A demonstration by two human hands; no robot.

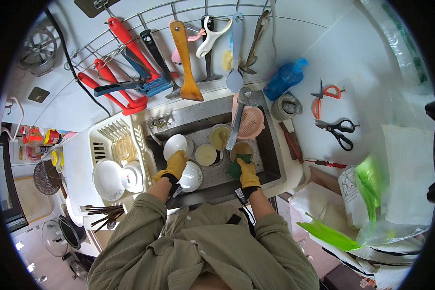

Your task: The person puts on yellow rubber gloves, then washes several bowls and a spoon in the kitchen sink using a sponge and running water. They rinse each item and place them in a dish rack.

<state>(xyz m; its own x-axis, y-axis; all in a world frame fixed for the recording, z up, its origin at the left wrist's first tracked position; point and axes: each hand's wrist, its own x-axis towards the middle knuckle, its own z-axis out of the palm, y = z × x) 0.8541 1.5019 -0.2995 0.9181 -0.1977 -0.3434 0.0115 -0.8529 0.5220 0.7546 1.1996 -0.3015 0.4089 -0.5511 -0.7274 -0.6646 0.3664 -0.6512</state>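
A yellow glove covers my left hand (175, 165), which grips a white bowl (174, 146) by its near edge at the left side of the sink (224, 194). Below that hand another white bowl (191, 177) rests in the basin. My right hand (248, 173), gloved the same way, holds a dark green scouring pad (236, 169). The pad overlaps the near edge of a brownish bowl (243, 148). Between my hands a white bowl (205, 155) holds cloudy yellowish liquid. Behind it stands a bowl (217, 135) with similar liquid and a spoon (223, 139).
The faucet (235, 123) reaches over the basin beside a pink strainer (250, 123). At left, a white dish rack (112, 127) holds plates and bowls. A blue bottle (283, 80) and stone mortar (286, 107) stand behind the sink's right corner. Utensils hang from a wire rack (141, 21).
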